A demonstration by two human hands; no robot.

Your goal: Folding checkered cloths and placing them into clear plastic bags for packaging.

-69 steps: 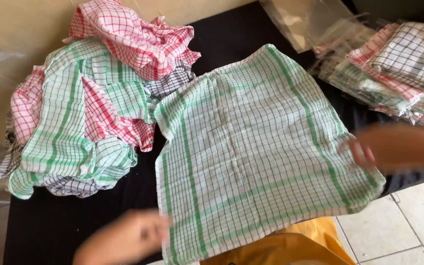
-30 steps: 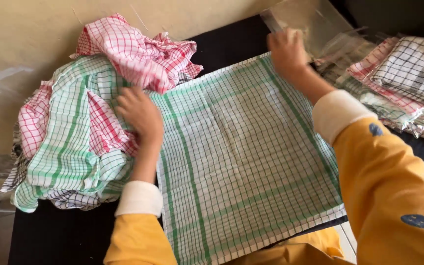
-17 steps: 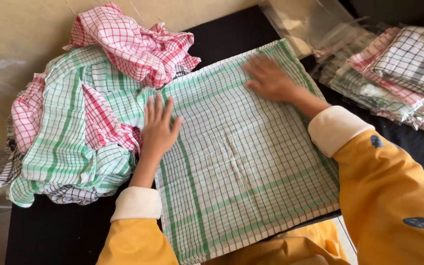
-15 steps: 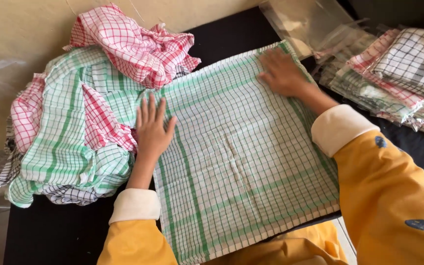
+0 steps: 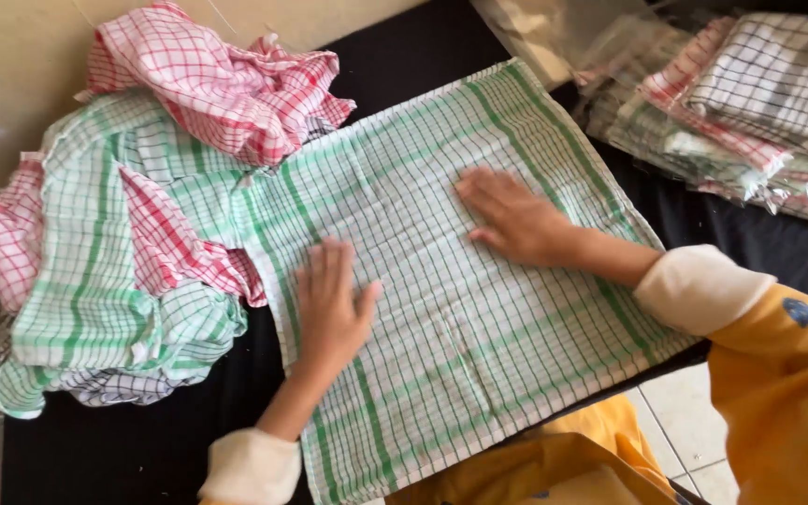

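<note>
Both hands flat on the green cloth (image 5: 441, 309).
My left hand (image 5: 331, 304) and right hand (image 5: 516, 217), open, have slid toward the middle; the cloth now lies smooth on the tabletop (image 5: 142, 449).

Your head camera is looking steeply down and close at the black table (image 5: 133, 449), facing away from your body; your sleeves are entering from the bottom edge. Only one view.

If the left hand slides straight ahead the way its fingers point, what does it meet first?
The left hand lies flat on the green checked cloth, fingers pointing up the table. Straight on, it would likely first reach the crumpled red checked cloth on the pile at the spread cloth's far left corner.
</note>
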